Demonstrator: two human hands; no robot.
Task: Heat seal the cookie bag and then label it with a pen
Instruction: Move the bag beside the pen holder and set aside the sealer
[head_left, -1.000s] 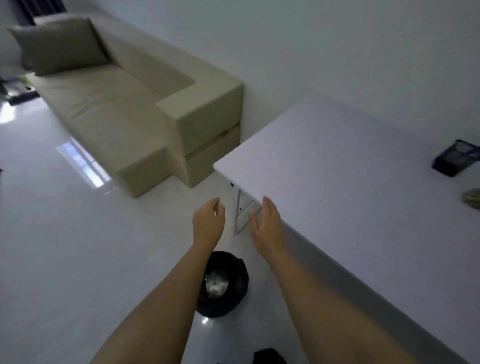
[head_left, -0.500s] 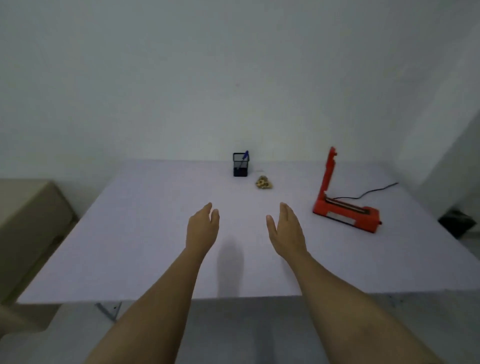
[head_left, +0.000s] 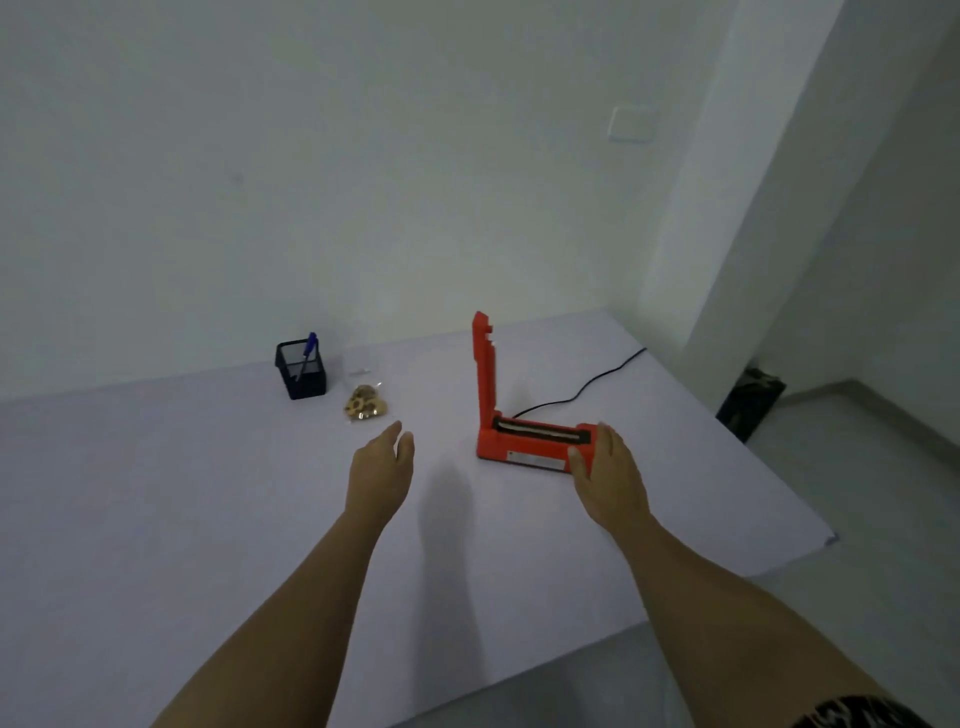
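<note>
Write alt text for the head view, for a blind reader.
The right hand is at an open red heat sealer on a table; the left hand hovers near a cookie bag beside a pen holder.

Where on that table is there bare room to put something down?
Bare: the near-left table, left of the left hand, and the strip between it and the right hand. Crowded: farther back, around pen holder, cookie bag, sealer.

**Person: visible body and clothing**

1. Left hand (head_left: 381, 469): bare. The left forearm (head_left: 291, 613) was uncovered along all its visible length.
2. Right hand (head_left: 609, 479): bare. The right forearm (head_left: 727, 608) was likewise uncovered.
3. Garment (head_left: 862, 716): dark fabric with a pale speckled pattern. Only a small patch showed at the lower right corner, under the right forearm.
</note>
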